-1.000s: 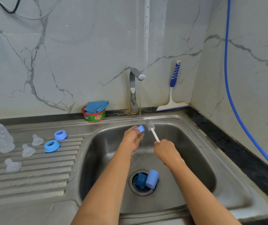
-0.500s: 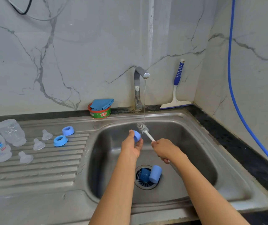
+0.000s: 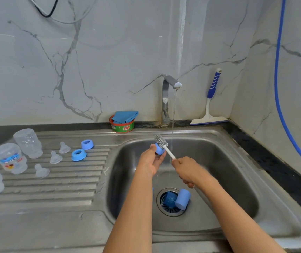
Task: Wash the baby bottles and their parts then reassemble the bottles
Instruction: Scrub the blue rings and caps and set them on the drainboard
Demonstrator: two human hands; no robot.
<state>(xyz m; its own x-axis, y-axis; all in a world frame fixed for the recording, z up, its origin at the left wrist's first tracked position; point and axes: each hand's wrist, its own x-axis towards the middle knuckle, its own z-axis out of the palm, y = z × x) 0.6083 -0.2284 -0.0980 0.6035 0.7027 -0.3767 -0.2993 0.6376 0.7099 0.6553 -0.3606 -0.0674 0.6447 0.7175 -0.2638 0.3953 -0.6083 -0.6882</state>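
My left hand (image 3: 150, 160) holds a small blue bottle cap (image 3: 159, 149) over the sink bowl. My right hand (image 3: 189, 170) grips the white handle of a bottle brush (image 3: 161, 141), whose grey bristle head sits against the cap's top. A thin stream of water falls from the tap (image 3: 170, 84) just right of the brush. A second blue cap (image 3: 183, 199) lies on the drain strainer. On the draining board at left stand three clear bottle bodies (image 3: 27, 143), three clear teats (image 3: 56, 157) and two blue collar rings (image 3: 78, 155).
A green soap tub with a blue cloth (image 3: 123, 122) stands by the wall left of the tap. A squeegee with a blue handle (image 3: 211, 99) leans in the corner. A blue hose (image 3: 281, 99) hangs down the right wall. The steel sink bowl (image 3: 228, 170) is wet.
The brush head has moved left out of the water stream onto the cap in my left hand. Both hands sit slightly lower and nearer to me.
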